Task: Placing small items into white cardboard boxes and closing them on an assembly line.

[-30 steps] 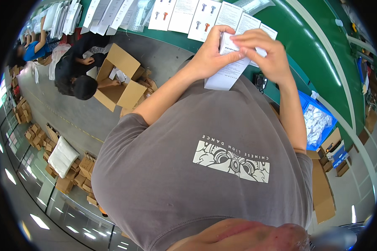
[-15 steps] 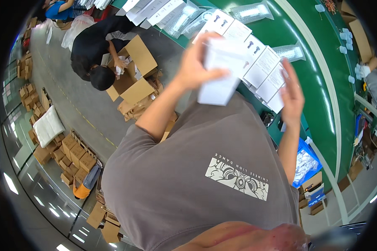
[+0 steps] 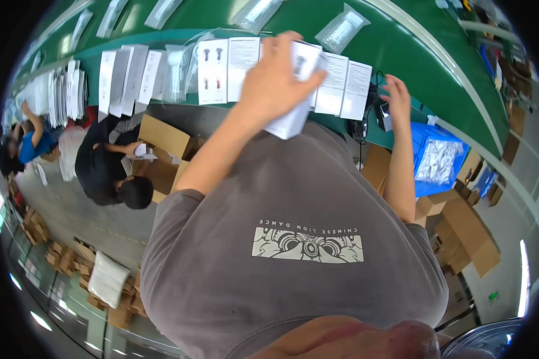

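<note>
My left hand (image 3: 274, 81) is wrapped over a white box (image 3: 293, 119), fingers over its far end and thumb on its right side. The box stands out toward me past the table's near edge. White printed boxes (image 3: 212, 72) line up in a row on both sides of it. Beyond the row's right end, my right hand (image 3: 396, 96) is raised with fingers apart and holds nothing. Just below its fingers lies a small black object (image 3: 383, 115), its kind unclear, with dark cables (image 3: 359, 128) beside it.
On the green table (image 3: 413, 72) lie several bubble-wrap sleeves (image 3: 342, 29). More white boxes (image 3: 126, 81) stand at the left. A blue bin (image 3: 438, 157) of small silvery packets is at the right. A co-worker (image 3: 111, 158) bends over an open carton (image 3: 164, 137) at the left.
The view has turned, so the row of boxes now runs level. My left hand has brought its box down against the row. My right hand has left the row's right end.
</note>
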The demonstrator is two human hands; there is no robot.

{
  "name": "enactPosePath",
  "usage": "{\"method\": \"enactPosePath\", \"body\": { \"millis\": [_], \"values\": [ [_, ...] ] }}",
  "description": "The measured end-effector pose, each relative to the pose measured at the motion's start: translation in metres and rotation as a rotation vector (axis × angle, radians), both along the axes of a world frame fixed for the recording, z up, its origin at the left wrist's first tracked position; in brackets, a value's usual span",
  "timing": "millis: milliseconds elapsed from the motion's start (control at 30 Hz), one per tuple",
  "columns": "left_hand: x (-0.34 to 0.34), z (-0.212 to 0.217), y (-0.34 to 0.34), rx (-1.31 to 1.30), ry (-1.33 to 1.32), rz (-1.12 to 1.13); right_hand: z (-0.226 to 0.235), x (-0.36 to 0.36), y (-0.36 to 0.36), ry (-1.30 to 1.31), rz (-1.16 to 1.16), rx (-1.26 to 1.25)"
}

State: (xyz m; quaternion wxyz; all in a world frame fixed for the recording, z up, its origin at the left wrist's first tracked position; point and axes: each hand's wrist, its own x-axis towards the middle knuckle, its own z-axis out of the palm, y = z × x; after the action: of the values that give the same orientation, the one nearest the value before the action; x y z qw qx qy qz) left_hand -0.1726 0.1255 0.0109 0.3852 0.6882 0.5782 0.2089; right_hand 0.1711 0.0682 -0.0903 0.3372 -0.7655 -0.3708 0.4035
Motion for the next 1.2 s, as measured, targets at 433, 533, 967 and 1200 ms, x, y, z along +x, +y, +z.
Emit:
{"method": "enactPosePath", "body": {
  "millis": [433, 533, 967, 1200],
  "values": [
    [0.175, -0.045, -0.022, 0.033, 0.378, -0.028, -0.089, 0.050, 0.085, 0.205, 0.222, -0.104],
    [0.137, -0.018, -0.016, 0.194, 0.289, 0.138, -0.169, 0.068, 0.168, 0.051, 0.090, -0.263],
    [-0.291, -0.231, -0.009, 0.317, 0.573, 0.683, -0.248, 0.130, 0.193, 0.074, 0.037, -0.308],
    [-0.310, -0.122, 0.057, 0.535, 0.836, 0.669, -0.070, 0.122, 0.163, 0.403, -0.128, -0.030]
  ]
}}
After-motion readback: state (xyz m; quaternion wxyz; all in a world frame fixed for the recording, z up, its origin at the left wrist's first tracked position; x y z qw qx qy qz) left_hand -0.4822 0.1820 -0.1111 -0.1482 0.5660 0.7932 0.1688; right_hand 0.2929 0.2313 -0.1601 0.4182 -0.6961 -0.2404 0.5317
